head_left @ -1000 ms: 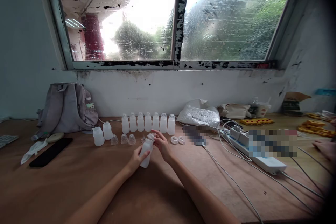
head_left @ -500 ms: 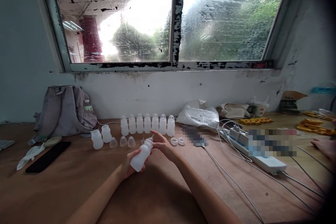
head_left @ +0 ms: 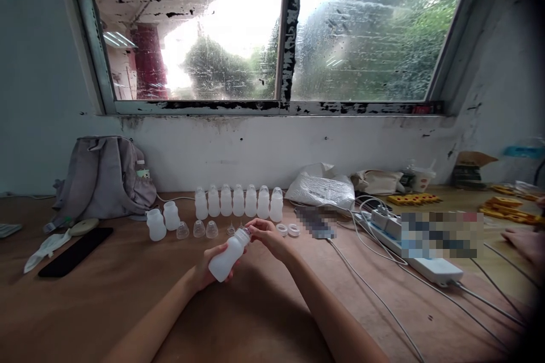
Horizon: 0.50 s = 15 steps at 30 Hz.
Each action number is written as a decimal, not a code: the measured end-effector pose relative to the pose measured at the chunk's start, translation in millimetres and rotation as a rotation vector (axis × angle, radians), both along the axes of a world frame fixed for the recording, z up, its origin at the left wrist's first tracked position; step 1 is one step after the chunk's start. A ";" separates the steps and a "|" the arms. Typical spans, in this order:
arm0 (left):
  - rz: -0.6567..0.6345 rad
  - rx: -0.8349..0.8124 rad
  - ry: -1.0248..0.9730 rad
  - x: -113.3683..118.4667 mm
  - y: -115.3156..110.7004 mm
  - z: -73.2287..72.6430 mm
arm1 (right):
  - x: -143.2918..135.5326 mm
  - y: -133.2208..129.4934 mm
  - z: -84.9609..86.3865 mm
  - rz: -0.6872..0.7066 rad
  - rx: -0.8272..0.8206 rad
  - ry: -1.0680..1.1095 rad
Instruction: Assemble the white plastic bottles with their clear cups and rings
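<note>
left hand: i have it wrapped around the bottle, lower centre of the frame, leaning to the right.
right hand: fingertips pinched at the clear tip atop the bottle; exact contact is too small for me to tell.
grip: i'd hold the bottle firmly without squeezing, and work the tip evenly so it sits straight.
domes: left of centre, apart from the bottle.
rings: right of centre; i'd keep my wrist off them.

text: none legible; cup: red mark, too small; bottle in backpack: label unreadable
</note>
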<state>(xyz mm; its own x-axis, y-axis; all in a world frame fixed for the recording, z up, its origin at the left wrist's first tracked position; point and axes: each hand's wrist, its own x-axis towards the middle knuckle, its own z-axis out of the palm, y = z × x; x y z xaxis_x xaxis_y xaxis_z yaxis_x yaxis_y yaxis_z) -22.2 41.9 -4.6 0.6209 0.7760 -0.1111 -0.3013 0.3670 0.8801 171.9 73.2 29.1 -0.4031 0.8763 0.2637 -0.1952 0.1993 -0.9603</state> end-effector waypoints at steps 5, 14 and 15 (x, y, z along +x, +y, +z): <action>-0.029 0.034 0.042 0.1 -0.2 -1.2 | -1.9 4.5 -5.2 -0.140 -0.008 -0.164; -0.038 0.047 0.082 0.7 -2.8 1.6 | -2.8 5.9 -8.7 -0.165 0.019 -0.138; -0.037 0.056 0.085 0.9 -3.4 2.0 | -2.8 6.3 -9.4 -0.180 0.010 -0.129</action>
<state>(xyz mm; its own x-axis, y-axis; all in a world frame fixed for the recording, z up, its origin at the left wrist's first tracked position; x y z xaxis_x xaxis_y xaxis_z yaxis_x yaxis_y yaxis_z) -21.3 38.5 -2.6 0.6394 0.7591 -0.1223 -0.2114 0.3265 0.9213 169.2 79.5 19.7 -0.2715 0.9348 0.2292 -0.0317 0.2293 -0.9728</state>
